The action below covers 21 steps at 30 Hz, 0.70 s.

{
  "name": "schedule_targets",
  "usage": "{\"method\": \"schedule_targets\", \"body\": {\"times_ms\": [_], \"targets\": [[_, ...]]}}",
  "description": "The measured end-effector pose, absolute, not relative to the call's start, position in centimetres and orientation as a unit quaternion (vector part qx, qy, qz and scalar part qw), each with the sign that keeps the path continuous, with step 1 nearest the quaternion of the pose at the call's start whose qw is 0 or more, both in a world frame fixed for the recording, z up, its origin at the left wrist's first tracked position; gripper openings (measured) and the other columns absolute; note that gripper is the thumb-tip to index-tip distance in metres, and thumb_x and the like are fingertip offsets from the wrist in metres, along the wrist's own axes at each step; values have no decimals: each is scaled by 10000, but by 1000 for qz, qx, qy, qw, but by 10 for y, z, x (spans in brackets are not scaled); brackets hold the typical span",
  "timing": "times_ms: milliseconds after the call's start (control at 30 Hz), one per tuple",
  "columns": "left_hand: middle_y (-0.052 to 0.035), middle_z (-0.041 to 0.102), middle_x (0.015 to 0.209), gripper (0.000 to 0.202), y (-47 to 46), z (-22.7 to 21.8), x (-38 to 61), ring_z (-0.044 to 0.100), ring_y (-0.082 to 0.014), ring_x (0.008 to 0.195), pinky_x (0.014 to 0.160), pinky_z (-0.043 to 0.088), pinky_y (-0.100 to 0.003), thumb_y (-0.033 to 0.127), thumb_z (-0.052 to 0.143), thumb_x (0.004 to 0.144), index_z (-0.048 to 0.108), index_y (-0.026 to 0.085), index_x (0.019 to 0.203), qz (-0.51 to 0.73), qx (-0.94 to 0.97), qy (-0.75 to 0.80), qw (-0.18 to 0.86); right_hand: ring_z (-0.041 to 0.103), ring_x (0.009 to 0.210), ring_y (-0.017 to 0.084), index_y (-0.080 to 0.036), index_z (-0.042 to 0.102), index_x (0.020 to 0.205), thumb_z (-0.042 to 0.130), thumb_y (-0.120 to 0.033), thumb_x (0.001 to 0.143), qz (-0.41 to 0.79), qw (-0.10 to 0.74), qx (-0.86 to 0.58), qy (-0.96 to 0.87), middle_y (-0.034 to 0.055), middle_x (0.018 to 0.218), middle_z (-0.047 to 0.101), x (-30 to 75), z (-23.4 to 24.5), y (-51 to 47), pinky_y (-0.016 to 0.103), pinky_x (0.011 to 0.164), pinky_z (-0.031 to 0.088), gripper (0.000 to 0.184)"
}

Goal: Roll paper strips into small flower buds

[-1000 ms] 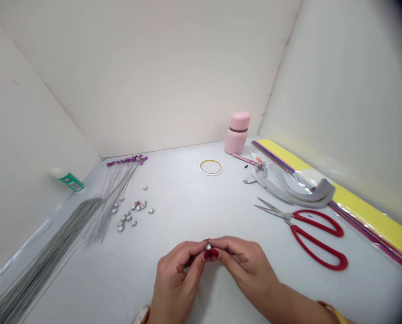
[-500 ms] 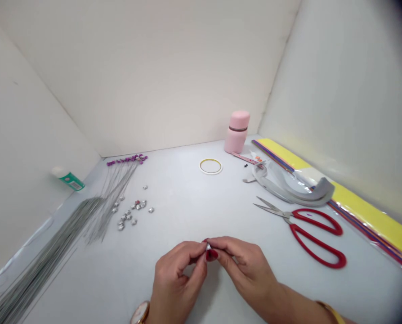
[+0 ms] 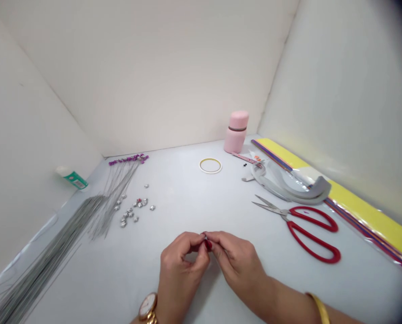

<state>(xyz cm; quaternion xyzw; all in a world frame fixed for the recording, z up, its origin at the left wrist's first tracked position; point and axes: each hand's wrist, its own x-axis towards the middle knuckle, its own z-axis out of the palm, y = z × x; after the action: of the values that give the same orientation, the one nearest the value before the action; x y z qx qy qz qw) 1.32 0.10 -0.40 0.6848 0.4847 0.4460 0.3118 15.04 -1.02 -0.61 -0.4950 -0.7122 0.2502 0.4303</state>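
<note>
At the front middle of the table, my left hand (image 3: pixel 184 258) and my right hand (image 3: pixel 238 258) meet at the fingertips. Both pinch a small silver paper star (image 3: pixel 205 238), mostly covered by the fingers and red nails. To the left lies a loose group of small silver paper stars (image 3: pixel 131 214), with a single one (image 3: pixel 153 207) apart from the rest. Red-handled scissors (image 3: pixel 314 234) lie partly open to the right of my right hand.
Thin grey wires (image 3: pixel 49 256) lie along the left, some with purple tips (image 3: pixel 128 159). A green-and-white tube (image 3: pixel 74 179) stands by the left wall. Further back are a tape ring (image 3: pixel 210 166), a pink flask (image 3: pixel 236 132), curled silver strips (image 3: pixel 288 189) and yellow-topped sheets (image 3: pixel 363 200).
Both hands have shifted slightly upward in the view, still together. The silver piece between the fingertips shows less than before. The view itself has moved a little.
</note>
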Motion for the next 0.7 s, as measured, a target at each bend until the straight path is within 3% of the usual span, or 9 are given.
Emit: {"method": "schedule_targets", "body": {"times_ms": [167, 300, 467, 700], "targets": [[-41, 680, 721, 71, 2, -1, 9, 641, -154, 660, 631, 527, -250, 175, 573, 761, 630, 147, 793, 452, 605, 448, 479, 627, 733, 146, -183, 617, 943, 442, -238, 869, 433, 466, -470, -612, 34, 803, 674, 152, 3, -10, 247, 683, 512, 197], [-41, 681, 751, 103, 2, -1, 6, 631, -157, 704, 672, 519, -261, 205, 566, 785, 646, 156, 829, 443, 587, 429, 525, 623, 713, 149, -174, 655, 897, 468, -266, 860, 476, 457, -461, -593, 29, 750, 676, 154, 6, -9, 249, 678, 510, 212], [-64, 693, 831, 147, 3, -3, 6, 647, -174, 749, 690, 528, -270, 209, 561, 787, 640, 161, 901, 443, 592, 464, 488, 627, 695, 147, -177, 652, 885, 499, -243, 837, 431, 461, -494, -599, 25, 731, 668, 157, 3, -7, 241, 669, 513, 174], [-49, 693, 786, 153, 4, -2, 4, 647, -155, 692, 627, 533, -232, 122, 562, 764, 658, 180, 868, 432, 704, 446, 344, 639, 706, 150, -193, 635, 913, 482, -228, 836, 376, 454, -500, -634, 32, 778, 681, 158, -4, -8, 245, 673, 528, 175]]}}
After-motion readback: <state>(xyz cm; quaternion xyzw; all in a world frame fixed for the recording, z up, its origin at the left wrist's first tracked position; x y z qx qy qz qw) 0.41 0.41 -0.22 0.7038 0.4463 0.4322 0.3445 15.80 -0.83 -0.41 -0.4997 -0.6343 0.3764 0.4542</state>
